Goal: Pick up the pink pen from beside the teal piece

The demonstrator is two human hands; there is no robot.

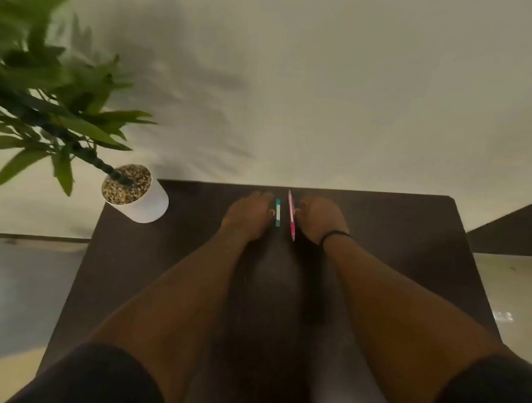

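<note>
Both my arms reach forward over a dark brown table [396, 240]. My left hand [248, 214] rests near the table's far edge, its fingers touching a short teal and white marker [277, 212] that lies pointing away from me. My right hand [318, 217], with a black band at the wrist, holds a pink pen [291, 215] between thumb and fingers. The pen lies parallel to the marker, a small gap apart. The fingertips of both hands are blurred and partly hidden.
A white pot [143, 201] filled with pebbles stands on the table's far left corner, holding a leafy green plant [40, 100] that spreads to the left. A pale wall rises behind the table. Light floor shows on both sides.
</note>
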